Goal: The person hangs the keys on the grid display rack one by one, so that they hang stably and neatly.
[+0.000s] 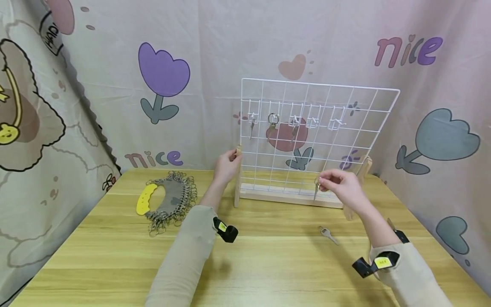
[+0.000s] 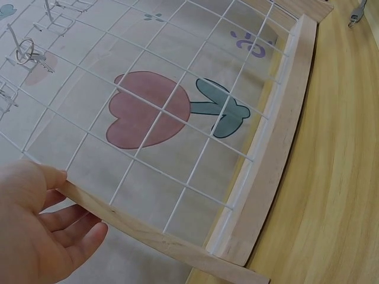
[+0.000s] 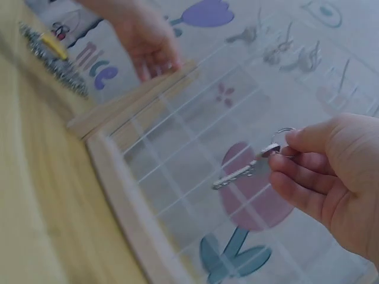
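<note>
A white wire grid rack stands on a wooden base. My left hand grips the top of the rack's left wooden post, thumb on one side and fingers round the other. In front of the lower grid, my right hand pinches a silver key by its ring, the blade pointing away from the fingers. Keys hang from three hooks on the grid: a left key, a middle key and a right key. Two more white hooks sit to their right.
One loose key lies on the wooden table, below the right hand. To the left is a large ring with a yellow handle, carrying many small metal rings. A patterned curtain hangs behind the rack.
</note>
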`<state>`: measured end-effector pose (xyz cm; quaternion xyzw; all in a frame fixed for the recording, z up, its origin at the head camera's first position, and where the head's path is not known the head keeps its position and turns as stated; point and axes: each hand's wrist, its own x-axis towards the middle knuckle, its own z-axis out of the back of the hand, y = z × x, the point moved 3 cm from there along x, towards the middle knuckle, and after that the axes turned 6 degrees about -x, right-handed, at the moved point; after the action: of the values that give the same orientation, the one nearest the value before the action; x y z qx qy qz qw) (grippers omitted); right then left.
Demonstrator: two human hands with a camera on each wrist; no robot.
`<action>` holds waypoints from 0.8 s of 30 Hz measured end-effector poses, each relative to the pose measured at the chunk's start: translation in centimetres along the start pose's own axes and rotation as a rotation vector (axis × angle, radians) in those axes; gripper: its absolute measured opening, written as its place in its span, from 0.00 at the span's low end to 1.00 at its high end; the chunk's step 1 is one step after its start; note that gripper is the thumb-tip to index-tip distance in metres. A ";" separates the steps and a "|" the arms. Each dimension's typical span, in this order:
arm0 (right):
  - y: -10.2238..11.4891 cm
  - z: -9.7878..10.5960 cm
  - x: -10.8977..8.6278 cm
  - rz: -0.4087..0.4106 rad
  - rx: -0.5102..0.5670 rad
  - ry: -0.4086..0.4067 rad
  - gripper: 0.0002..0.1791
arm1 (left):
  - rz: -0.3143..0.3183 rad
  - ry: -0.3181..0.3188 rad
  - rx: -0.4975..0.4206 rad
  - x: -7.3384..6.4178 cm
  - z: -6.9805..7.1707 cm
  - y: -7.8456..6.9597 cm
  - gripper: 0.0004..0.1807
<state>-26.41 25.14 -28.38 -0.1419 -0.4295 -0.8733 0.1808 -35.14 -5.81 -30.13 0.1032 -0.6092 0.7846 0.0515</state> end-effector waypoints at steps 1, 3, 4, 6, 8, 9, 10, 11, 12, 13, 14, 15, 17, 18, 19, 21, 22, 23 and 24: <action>0.5 0.3 0.3 0.004 0.002 -0.019 0.10 | 0.001 0.001 0.003 0.0 0.0 0.0 0.24; 1.3 0.8 0.8 0.015 0.011 -0.061 0.11 | 0.005 0.005 -0.001 0.0 0.0 0.0 0.24; 1.8 1.0 1.1 0.022 0.024 -0.083 0.11 | 0.005 0.006 -0.002 0.0 0.0 -0.1 0.24; 2.6 1.4 1.8 0.041 0.051 -0.129 0.11 | 0.008 0.007 -0.007 0.0 0.0 -0.1 0.24; 3.4 1.8 2.5 0.057 0.093 -0.171 0.10 | 0.006 0.004 -0.012 0.0 0.0 -0.1 0.24; 3.8 1.9 2.8 0.062 0.120 -0.189 0.09 | 0.003 0.002 -0.010 0.0 0.0 -0.1 0.24; 4.2 2.0 3.2 0.067 0.147 -0.206 0.07 | 0.000 0.000 -0.008 0.0 0.1 -0.1 0.24; 4.5 2.1 3.5 0.072 0.170 -0.223 0.06 | -0.001 0.000 -0.003 0.0 0.1 -0.1 0.24; 4.9 2.2 3.8 0.077 0.205 -0.237 0.05 | -0.004 -0.003 0.000 0.0 0.1 -0.1 0.24; 5.3 2.3 4.1 0.080 0.246 -0.249 0.05 | -0.006 -0.003 0.004 0.0 0.1 -0.1 0.24; 5.6 2.3 4.4 0.085 0.284 -0.260 0.05 | -0.007 -0.002 0.006 0.0 0.1 -0.1 0.24; 5.9 2.4 4.6 0.090 0.314 -0.271 0.05 | -0.005 -0.001 0.009 0.0 0.1 -0.1 0.24; 6.5 2.5 5.1 0.102 0.373 -0.295 0.05 | -0.003 -0.001 0.010 0.0 0.1 -0.1 0.24; 6.8 2.5 5.4 0.106 0.397 -0.306 0.05 | -0.002 0.000 0.009 -0.1 0.1 0.0 0.24; 7.0 2.5 5.6 0.108 0.411 -0.318 0.05 | -0.001 0.001 0.010 -0.1 0.0 0.0 0.24; 7.4 2.6 6.0 0.105 0.424 -0.345 0.05 | 0.000 -0.001 0.009 -0.1 0.0 -0.1 0.24; 7.6 2.6 6.2 0.101 0.433 -0.360 0.05 | 0.000 -0.001 0.008 -0.1 0.0 -0.1 0.24; 7.7 2.6 6.4 0.092 0.440 -0.372 0.06 | 0.002 -0.001 0.007 -0.1 0.0 -0.1 0.24; 7.9 2.6 6.6 0.083 0.441 -0.385 0.06 | 0.003 0.000 0.006 -0.1 0.0 -0.1 0.24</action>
<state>-28.59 21.50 -18.68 -0.2794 -0.6291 -0.7079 0.1579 -35.03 -5.82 -30.05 0.1026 -0.6068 0.7866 0.0501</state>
